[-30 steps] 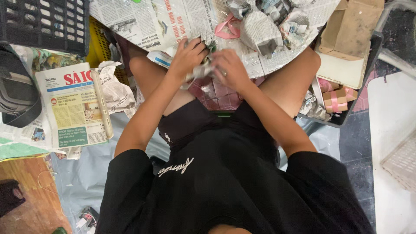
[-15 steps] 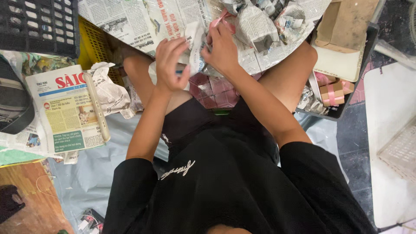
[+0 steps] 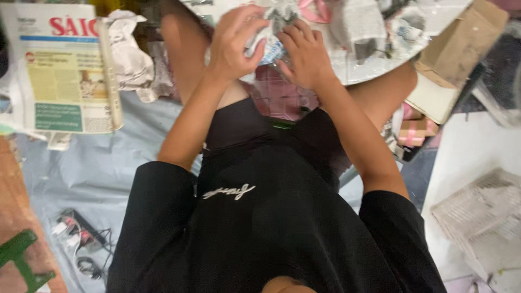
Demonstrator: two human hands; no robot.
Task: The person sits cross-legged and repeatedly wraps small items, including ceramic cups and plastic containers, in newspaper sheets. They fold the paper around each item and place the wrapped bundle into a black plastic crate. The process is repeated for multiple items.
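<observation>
A spread sheet of newspaper is covering the upper centre of the frame, and a folded newspaper is lying at upper left. At top centre, both hands are wrapping: the left hand and right hand are closing around a crumpled paper bundle, pinched between them. The next move, I judge, is calling for tighter tucking of loose edges.

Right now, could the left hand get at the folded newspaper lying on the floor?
Probably yes. The folded newspaper lies flat on the floor to that side with nothing on top, but the left hand is busy with the crumpled paper bundle that both hands hold, so it would have to let go first.
</observation>
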